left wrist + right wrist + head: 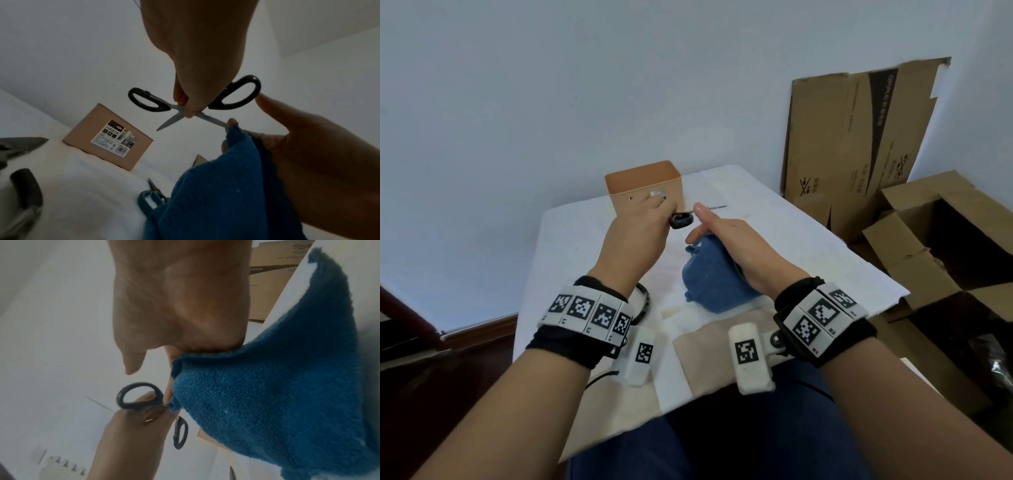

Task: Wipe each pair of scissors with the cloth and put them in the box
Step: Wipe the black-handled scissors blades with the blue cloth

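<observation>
Two hands meet in the head view: the left hand pinches black scissors at 6 o'clock of the box. In the left wrist view their blades gape. In the right wrist view the right hand grips the cloth.

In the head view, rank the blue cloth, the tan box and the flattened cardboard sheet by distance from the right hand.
1. Blue cloth: held under the right hand.
2. Tan box: beyond, to the left.
3. Flattened cardboard sheet: leaning on the far-right wall.
</observation>
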